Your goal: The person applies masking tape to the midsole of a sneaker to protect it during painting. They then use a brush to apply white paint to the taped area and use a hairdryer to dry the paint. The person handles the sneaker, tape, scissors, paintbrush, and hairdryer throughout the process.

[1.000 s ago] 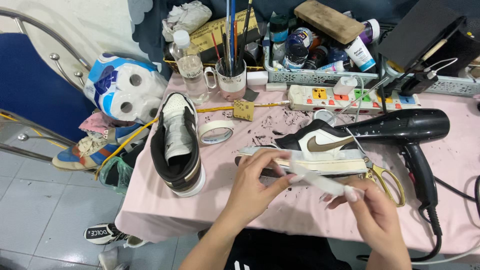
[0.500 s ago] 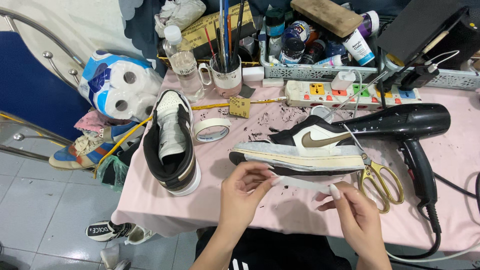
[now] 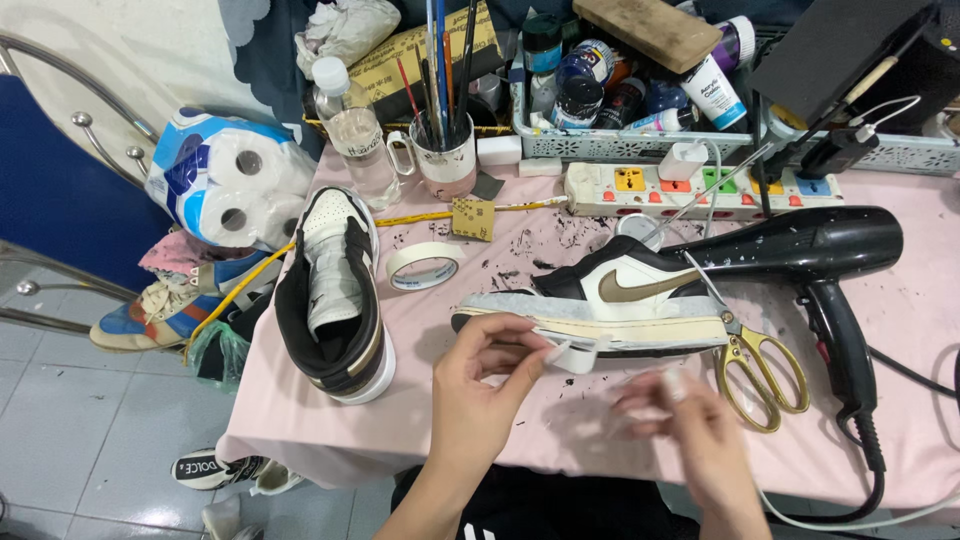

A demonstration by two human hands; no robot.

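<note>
Two hands work at the pink table's (image 3: 900, 330) front edge: the left hand (image 3: 487, 375) pinches a white tape strip (image 3: 572, 352) against the sneaker (image 3: 610, 305) lying on its side. Since half a second ago the right hand (image 3: 690, 420) has let go of the strip and blurs, its grip indiscernible.

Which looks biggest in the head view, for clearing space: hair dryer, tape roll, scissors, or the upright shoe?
1. Hair dryer
2. Upright shoe, close to the dryer in size
3. Scissors
4. Tape roll
</note>
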